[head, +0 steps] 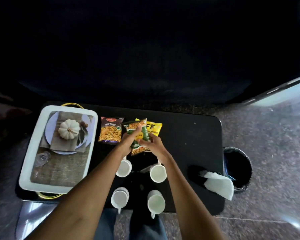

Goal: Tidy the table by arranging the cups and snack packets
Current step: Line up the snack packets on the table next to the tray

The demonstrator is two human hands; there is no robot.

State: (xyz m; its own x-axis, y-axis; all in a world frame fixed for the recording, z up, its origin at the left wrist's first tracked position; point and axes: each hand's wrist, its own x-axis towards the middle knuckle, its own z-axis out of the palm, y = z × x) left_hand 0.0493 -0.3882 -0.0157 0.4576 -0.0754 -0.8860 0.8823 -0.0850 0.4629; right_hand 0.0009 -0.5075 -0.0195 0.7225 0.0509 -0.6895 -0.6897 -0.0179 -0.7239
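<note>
On the black table [189, 135] both my hands hold a green snack packet [137, 134] near the middle. My left hand [128, 141] grips its left side and my right hand [153, 144] grips its lower right edge. A dark mixture packet [110, 131] lies flat just left of it. A yellow packet [154, 128] lies partly under it on the right. Several white cups stand closer to me: one [123, 168] under my left forearm, one [157, 173] beside my right wrist, and two at the near edge [119, 198] [155, 202].
A white tray [29, 161] with a pumpkin picture and gold handles fills the table's left end. A white napkin [218, 185] on a dark holder hangs over the right near corner. A black bin [239, 163] stands on the floor to the right.
</note>
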